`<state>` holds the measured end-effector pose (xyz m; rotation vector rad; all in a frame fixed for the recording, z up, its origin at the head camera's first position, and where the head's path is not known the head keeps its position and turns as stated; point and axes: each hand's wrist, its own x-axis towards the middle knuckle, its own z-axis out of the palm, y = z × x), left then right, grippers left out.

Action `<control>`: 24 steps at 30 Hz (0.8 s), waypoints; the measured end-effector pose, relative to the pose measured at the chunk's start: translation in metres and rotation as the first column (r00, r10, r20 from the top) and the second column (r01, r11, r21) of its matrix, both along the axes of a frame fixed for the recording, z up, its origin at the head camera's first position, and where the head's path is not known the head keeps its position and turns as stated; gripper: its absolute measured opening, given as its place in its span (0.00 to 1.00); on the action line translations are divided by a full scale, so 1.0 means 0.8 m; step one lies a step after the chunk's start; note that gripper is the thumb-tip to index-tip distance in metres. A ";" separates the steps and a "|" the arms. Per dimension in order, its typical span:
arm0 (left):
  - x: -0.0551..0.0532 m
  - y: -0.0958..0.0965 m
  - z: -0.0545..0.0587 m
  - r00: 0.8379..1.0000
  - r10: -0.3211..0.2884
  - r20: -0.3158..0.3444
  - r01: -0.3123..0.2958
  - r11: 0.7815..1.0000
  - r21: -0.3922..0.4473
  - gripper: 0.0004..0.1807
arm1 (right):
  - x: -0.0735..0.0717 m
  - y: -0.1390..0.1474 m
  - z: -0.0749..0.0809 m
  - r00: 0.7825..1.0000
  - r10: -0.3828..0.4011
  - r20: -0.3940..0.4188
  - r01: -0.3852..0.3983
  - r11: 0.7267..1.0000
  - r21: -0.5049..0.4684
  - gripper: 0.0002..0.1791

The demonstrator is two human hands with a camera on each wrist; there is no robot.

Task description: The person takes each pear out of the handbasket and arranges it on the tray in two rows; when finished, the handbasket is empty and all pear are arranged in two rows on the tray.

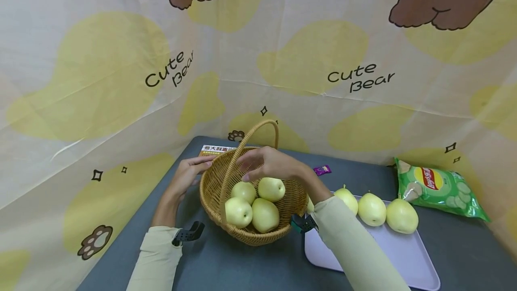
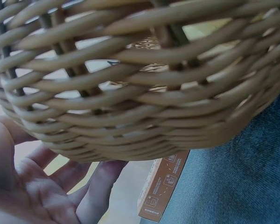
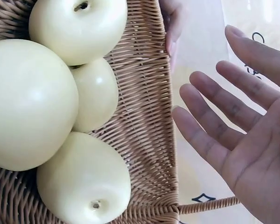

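A wicker basket [image 1: 210, 183] with a tall arched handle [image 1: 231, 165] stands on the dark table and holds several pale yellow-green pears [image 1: 265, 215]. My left hand [image 1: 186, 176] is at its left side, its fingers resting against the rim from outside. In the left wrist view that hand's fingers [image 2: 67, 175] lie just beneath the woven wall. Above the pears, by the handle, hovers my right hand [image 1: 274, 163]. The right wrist view shows its fingers spread and extended past the rim, the palm holding nothing.
Right of the basket, a pale lilac tray [image 1: 420, 259] carries more pears [image 1: 371, 209], partly behind my right forearm. A green chip bag [image 1: 440, 187] lies at the back right. Behind the basket are a small purple packet [image 1: 322, 170] and a printed box [image 1: 214, 150].
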<state>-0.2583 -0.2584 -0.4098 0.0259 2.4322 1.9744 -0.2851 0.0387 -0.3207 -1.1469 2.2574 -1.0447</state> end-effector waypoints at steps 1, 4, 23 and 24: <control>0.000 0.000 0.000 1.000 0.002 0.001 -0.002 1.000 -0.002 0.24 | -0.001 0.000 0.001 1.000 0.003 0.006 -0.003 1.000 0.004 0.30; 0.000 0.000 0.001 1.000 0.005 0.002 -0.005 1.000 -0.008 0.24 | -0.004 -0.002 0.001 1.000 0.005 0.017 -0.005 1.000 0.019 0.30; -0.001 0.001 0.001 1.000 0.009 0.014 -0.009 1.000 -0.008 0.24 | -0.013 -0.016 -0.003 0.986 0.092 0.139 -0.114 0.980 0.161 0.40; -0.001 0.001 0.001 1.000 0.009 0.016 -0.009 1.000 -0.004 0.24 | -0.013 -0.017 -0.003 0.985 0.101 0.141 -0.124 0.978 0.166 0.40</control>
